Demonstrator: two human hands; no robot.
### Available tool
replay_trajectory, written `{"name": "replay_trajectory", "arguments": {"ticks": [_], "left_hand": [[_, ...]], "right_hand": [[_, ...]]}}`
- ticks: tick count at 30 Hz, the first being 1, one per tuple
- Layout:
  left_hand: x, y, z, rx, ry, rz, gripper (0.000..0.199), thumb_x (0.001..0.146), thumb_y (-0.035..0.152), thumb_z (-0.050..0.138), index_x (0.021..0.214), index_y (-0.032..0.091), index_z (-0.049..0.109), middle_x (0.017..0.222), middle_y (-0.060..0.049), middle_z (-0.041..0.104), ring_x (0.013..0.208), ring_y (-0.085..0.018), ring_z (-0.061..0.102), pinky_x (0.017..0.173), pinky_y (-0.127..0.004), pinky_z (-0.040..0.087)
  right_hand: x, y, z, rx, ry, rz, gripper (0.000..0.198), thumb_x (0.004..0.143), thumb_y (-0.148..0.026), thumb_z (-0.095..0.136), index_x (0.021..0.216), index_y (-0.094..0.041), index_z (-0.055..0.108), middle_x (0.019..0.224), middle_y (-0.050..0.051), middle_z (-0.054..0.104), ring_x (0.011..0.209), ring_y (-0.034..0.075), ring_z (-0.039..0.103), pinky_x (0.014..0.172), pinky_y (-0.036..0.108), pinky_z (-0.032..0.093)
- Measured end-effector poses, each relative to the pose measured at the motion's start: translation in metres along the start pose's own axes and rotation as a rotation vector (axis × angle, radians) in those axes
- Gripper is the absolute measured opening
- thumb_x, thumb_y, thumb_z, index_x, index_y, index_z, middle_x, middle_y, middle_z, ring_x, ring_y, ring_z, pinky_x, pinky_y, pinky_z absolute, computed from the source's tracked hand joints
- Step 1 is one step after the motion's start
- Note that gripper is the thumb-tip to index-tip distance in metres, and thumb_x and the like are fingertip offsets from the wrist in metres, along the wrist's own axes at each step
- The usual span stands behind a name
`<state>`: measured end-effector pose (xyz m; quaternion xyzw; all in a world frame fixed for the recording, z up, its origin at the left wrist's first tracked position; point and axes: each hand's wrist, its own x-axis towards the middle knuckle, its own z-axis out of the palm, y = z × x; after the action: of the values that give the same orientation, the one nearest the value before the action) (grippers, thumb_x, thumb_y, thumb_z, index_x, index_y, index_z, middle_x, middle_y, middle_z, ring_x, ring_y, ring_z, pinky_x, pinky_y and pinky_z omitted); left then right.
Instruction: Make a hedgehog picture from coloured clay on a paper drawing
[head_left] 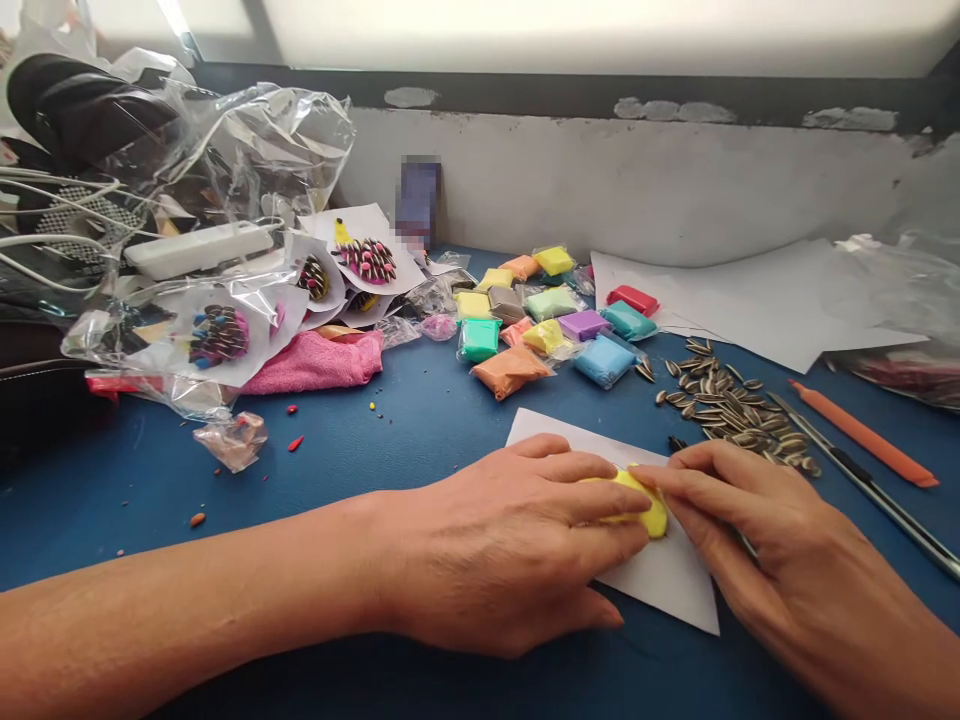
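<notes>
A lump of yellow modelling clay (654,512) lies on a small white sheet of paper (667,575). My left hand (517,540) rests over it, fingers stretched across its top and covering much of it. The thumb is held apart, nearer to me. My right hand (757,510) comes in from the right, its fingertips closed together at the clay's edge, pinching it. Beyond that hand lies a pile of striped sunflower seeds (739,400).
Several wrapped clay packets (559,318) sit past the paper. An orange stick tool (862,432) and a pen (870,480) lie right. At left are a pink cloth (319,362), plastic bags (277,130), and seed-covered clay figures (367,260). Large white paper (720,290) lies by the wall.
</notes>
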<state>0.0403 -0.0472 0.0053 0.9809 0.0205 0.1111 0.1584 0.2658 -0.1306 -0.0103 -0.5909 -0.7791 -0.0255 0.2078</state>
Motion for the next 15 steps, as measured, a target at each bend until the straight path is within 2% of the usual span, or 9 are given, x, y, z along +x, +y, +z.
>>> {"name": "replay_trajectory", "arguments": {"ticks": [3, 7, 12, 15], "left_hand": [[0.002, -0.004, 0.0022, -0.003, 0.055, -0.023, 0.032, 0.099, 0.028, 0.049, 0.125, 0.01, 0.057, 0.136, -0.012, 0.057, 0.127, -0.023, 0.049, 0.11, -0.04, 0.035], [0.0056, -0.0079, 0.0059, 0.02, 0.041, -0.016, 0.032, 0.098, 0.03, 0.052, 0.124, 0.011, 0.056, 0.124, -0.015, 0.063, 0.121, -0.024, 0.054, 0.104, -0.04, 0.041], [0.0078, -0.008, 0.0063, 0.031, -0.004, -0.024, 0.032, 0.099, 0.033, 0.049, 0.122, 0.012, 0.057, 0.119, -0.014, 0.064, 0.111, -0.023, 0.059, 0.1, -0.037, 0.042], [0.0081, -0.0086, 0.0059, -0.001, 0.047, -0.021, 0.029, 0.099, 0.029, 0.049, 0.121, 0.012, 0.057, 0.127, -0.014, 0.061, 0.118, -0.023, 0.056, 0.105, -0.038, 0.04]], "right_hand": [[0.0008, 0.0011, -0.0013, -0.034, -0.027, -0.013, 0.029, 0.095, -0.031, 0.046, 0.109, -0.03, 0.071, 0.091, 0.003, 0.066, 0.08, 0.018, 0.065, 0.067, 0.032, 0.055], [0.0003, 0.0044, -0.0039, -0.023, 0.021, -0.001, 0.032, 0.096, -0.036, 0.043, 0.109, -0.029, 0.071, 0.096, 0.007, 0.068, 0.084, 0.022, 0.067, 0.07, 0.037, 0.057], [-0.0003, 0.0072, -0.0054, -0.014, -0.009, -0.018, 0.03, 0.096, -0.034, 0.044, 0.11, -0.028, 0.071, 0.096, 0.006, 0.069, 0.084, 0.021, 0.067, 0.07, 0.035, 0.057], [-0.0013, 0.0073, -0.0051, -0.033, -0.011, -0.04, 0.028, 0.096, -0.031, 0.046, 0.11, -0.027, 0.07, 0.097, 0.004, 0.067, 0.086, 0.019, 0.066, 0.071, 0.034, 0.056]]}}
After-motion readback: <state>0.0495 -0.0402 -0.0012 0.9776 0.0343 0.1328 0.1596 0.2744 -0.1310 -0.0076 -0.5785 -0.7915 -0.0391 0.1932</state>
